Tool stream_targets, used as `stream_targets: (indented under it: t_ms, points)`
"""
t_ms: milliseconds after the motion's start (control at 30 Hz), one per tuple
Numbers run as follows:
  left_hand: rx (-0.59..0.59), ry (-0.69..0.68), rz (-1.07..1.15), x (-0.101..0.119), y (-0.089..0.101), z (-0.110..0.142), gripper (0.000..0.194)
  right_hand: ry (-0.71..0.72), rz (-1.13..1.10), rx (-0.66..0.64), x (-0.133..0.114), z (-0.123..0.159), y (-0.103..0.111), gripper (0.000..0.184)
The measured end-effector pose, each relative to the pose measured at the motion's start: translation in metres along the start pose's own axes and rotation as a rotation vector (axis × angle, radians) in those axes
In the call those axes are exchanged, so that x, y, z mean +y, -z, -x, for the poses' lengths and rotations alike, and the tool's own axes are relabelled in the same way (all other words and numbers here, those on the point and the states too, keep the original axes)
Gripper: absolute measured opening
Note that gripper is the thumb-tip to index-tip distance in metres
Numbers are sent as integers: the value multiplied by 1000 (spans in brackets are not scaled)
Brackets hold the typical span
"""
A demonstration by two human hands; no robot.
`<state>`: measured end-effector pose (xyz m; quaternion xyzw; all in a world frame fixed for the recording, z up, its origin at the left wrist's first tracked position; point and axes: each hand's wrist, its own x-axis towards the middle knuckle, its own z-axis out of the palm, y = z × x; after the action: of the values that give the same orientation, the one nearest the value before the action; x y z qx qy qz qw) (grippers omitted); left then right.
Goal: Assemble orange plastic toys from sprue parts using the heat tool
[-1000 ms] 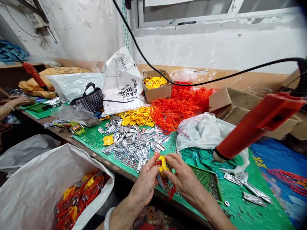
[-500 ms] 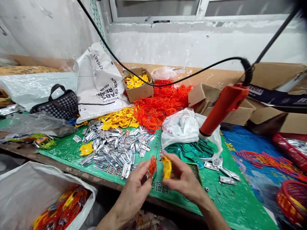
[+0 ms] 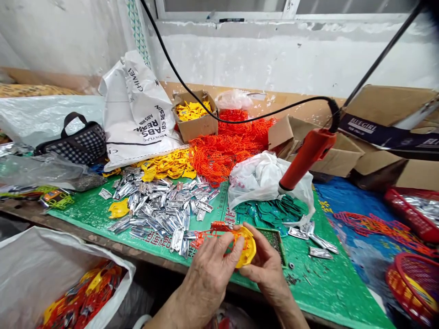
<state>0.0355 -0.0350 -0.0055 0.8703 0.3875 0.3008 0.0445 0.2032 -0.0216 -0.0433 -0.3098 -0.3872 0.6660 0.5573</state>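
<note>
My right hand [image 3: 266, 258] grips a curved yellow plastic piece [image 3: 249, 246] by its edge, the hollow inner side facing left. My left hand [image 3: 211, 265] is closed on a thin orange plastic frame [image 3: 219, 226] and presses its end against the inside of the yellow piece. My left fingers hide part of where the two meet. Beyond my hands lie a heap of shiny metal strips [image 3: 161, 210], a pile of yellow pieces [image 3: 168, 165] and a tangle of orange frames [image 3: 219, 157]. One yellow piece [image 3: 118, 209] lies apart at the left.
A red electric screwdriver [image 3: 303, 160] hangs from a black cable, right of my hands. Below it are dark green pieces [image 3: 270, 211] by a white plastic bag [image 3: 254, 178] and a green tray [image 3: 283, 256] of small screws. An open white sack [image 3: 65, 246] of assembled pieces stands lower left.
My hands were together around the orange and yellow pieces, then drew apart with one in each. Now they have come together, the orange frame meeting the yellow piece's inner side. The view turned right.
</note>
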Motion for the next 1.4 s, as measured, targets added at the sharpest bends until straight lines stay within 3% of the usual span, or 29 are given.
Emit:
stream_targets:
  t_ms: [200,500,767,1200,1400]
  points:
    - [1,-33,-50,-2,-6,4,71,29,37,-14,-3,2,0,72]
    - [32,-78,-189,-3,-7,5,43,83,106,-25,2,2,2,70]
    - [79,-50,-167,-7,-21,14,45,117,145,-21,4,4,2,70]
    - [41,-70,-270,-8,-12,12,44,120,154,-17,13,6,3,70]
    - [9,-81,-198,-13,-16,19,52,173,244,-14,6,9,-1,68]
